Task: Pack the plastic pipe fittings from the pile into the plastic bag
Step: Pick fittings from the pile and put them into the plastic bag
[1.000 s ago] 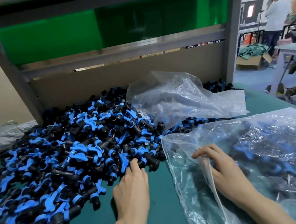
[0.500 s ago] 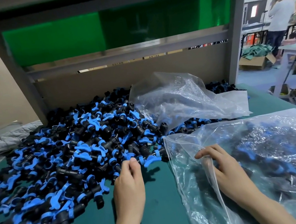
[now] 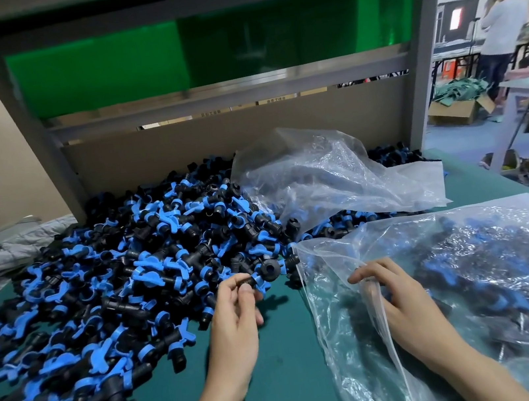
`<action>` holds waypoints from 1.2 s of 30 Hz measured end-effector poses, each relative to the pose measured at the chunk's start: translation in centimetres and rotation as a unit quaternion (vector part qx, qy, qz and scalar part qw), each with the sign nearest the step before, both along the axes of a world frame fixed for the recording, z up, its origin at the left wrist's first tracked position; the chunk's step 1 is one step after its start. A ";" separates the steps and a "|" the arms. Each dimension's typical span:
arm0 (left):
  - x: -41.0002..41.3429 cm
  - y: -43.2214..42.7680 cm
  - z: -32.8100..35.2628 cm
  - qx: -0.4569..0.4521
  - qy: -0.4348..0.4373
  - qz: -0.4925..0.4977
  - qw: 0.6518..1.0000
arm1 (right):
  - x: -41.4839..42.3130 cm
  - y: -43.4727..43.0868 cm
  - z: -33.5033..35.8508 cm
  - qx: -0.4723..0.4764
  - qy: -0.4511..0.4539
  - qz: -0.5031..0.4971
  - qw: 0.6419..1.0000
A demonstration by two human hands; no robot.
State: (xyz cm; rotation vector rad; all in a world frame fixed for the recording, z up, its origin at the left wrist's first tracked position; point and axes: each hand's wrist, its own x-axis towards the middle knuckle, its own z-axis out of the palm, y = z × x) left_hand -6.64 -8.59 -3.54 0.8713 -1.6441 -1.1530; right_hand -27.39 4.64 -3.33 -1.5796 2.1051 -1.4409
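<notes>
Our left hand [image 3: 237, 322] is at the near right edge of the pile [image 3: 112, 276] of black-and-blue plastic pipe fittings. Its grip is clamped on one fitting [image 3: 267, 270]: thumb and fingertips pinch it by one end and hold it above the worktop [image 3: 284, 377], with its round black opening turned toward us. That fitting sits just off the pile's edge, between the pile and the mouth of the plastic bag [image 3: 475, 271]. To the right of the pile, our right hand [image 3: 400, 300] lies at that mouth, and its grip is closed on the clear film, with the fingers curled over the bag's edge. The bag lies on its side just beside the pile, its mouth facing the pile. We can see many fittings of the same kind dimly through the film. The pile spreads over the green worktop as far back as a brown cardboard panel [image 3: 178, 148]. A second clear bag [image 3: 321, 174], crumpled, rests on the pile's far right part. Behind the pile and above the cardboard hangs a green sheet [image 3: 96, 67].
</notes>
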 end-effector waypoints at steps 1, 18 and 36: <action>0.0 0.0 0.0 0.002 0.002 -0.001 1.000 | 0.0 0.0 0.0 0.000 0.001 0.000 1.000; -1.0 2.2 0.5 -0.070 0.006 -0.029 0.997 | 0.3 0.2 0.8 -0.066 0.010 -0.015 0.998; -12.9 7.2 6.9 -0.084 -0.048 -0.331 0.939 | 1.5 1.8 3.6 -0.280 0.177 -0.118 0.936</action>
